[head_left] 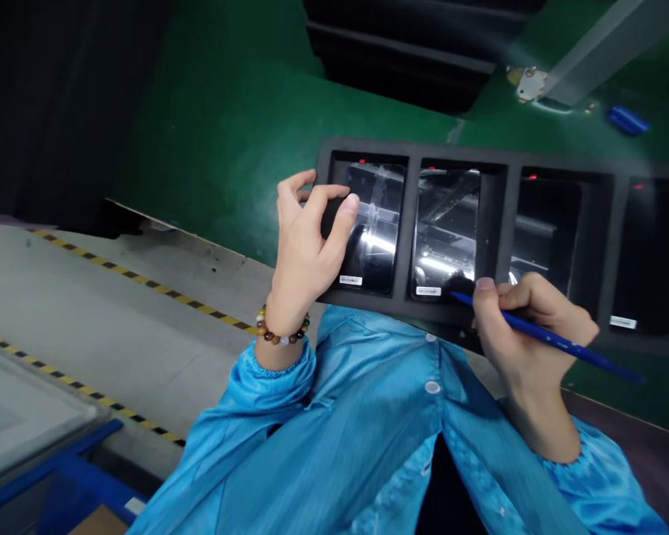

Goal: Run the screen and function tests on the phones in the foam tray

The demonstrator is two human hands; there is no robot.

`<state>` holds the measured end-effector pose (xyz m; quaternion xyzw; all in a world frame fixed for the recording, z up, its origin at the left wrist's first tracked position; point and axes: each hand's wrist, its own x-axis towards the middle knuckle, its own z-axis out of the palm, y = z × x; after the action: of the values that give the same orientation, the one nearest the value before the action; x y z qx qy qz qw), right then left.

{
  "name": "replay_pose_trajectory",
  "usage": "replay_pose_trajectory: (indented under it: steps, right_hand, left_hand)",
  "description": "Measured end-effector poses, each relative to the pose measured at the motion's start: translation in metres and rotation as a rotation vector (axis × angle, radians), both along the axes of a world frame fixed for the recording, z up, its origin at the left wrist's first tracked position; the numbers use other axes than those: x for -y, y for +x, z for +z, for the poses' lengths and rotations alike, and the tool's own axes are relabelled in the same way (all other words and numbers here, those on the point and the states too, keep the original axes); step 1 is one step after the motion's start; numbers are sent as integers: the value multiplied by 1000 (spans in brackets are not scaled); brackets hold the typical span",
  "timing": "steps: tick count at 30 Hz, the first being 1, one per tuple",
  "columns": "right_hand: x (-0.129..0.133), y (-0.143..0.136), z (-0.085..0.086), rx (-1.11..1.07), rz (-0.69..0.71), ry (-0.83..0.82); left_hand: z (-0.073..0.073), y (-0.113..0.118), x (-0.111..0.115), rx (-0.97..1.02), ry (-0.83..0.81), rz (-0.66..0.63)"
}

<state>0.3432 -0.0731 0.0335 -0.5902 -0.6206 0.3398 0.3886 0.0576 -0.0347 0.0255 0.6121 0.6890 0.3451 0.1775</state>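
Note:
A long black foam tray (415, 223) with several recesses lies in front of me, a dark-screened phone in each. Over the leftmost phone (375, 230), my left hand (314, 234) has its thumb and index tips close together, with the other fingers bent at the tray's left end. Whatever they may pinch is too small to make out. My right hand (529, 327) grips a slim blue pen (557, 340). Its tip points left, near the lower right corner of the second phone (444, 230); contact cannot be judged. Small white labels mark the phones' lower left corners.
The tray lies on a green work surface (217, 134). Beyond it are a dark stepped object (401, 52), a grey post (596, 59) and a small blue item (628, 120). Yellow-black tape (134, 276) lines the floor at left, near a blue frame (61, 464).

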Motion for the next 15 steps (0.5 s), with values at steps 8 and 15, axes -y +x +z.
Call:
replay_pose_trajectory:
  steps: [8, 15]
  right_hand:
    - [-2, -7, 4, 179, -44, 53]
    - [0, -3, 3, 140, -55, 21]
  left_hand:
    - [0, -1, 1, 18, -17, 21]
    - [-3, -3, 1, 8, 38, -17]
